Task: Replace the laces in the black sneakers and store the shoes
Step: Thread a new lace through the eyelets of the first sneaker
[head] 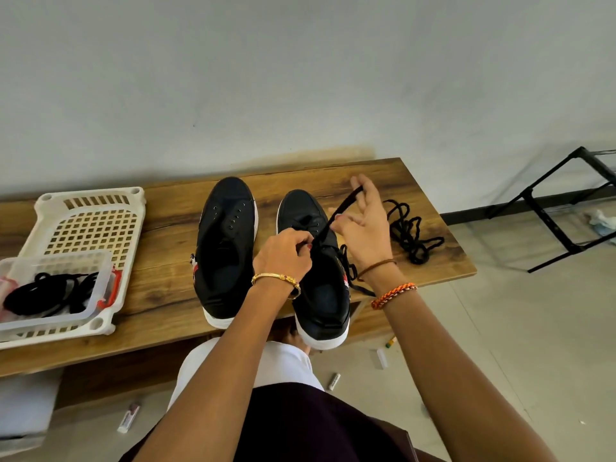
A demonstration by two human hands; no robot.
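On wooden bench, head view: two black sneakers, white-soled, toes to the wall, the left-hand one unlaced with bare eyelets, the right-hand one part-laced. Left hand pinches at its eyelets; right hand, fingers part spread, pinches a black lace drawn taut upward. Risk, judged: the lace slips the pinch or twists, since the grip looks light; a loose lace lies just beside.
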